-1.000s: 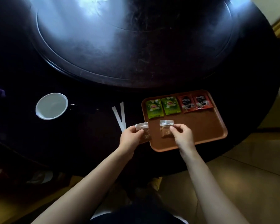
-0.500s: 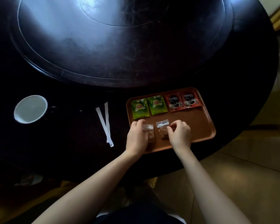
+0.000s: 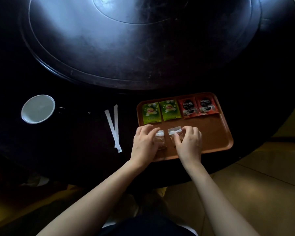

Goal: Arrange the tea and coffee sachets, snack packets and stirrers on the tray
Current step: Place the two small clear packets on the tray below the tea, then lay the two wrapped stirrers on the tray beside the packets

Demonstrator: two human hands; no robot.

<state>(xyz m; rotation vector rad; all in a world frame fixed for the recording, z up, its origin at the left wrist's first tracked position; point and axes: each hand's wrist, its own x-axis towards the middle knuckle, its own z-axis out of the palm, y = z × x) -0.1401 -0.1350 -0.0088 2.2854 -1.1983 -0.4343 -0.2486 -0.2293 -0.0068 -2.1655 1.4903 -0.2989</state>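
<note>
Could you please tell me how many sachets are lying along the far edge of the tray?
4: two green tea sachets on the left and two red coffee sachets on the right of the orange plastic tray. None looks hidden.

Both hands (image 3: 167,143) on snack packets (image 3: 160,141), tray (image 3: 216,133).

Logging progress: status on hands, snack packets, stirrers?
Left hand, right hand pressing two snack packets onto tray. Stirrers on table, off tray. Nothing blocking.

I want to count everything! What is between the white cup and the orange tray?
Two white paper-wrapped stirrers lie on the dark table between white cup and orange tray, head view.
</note>
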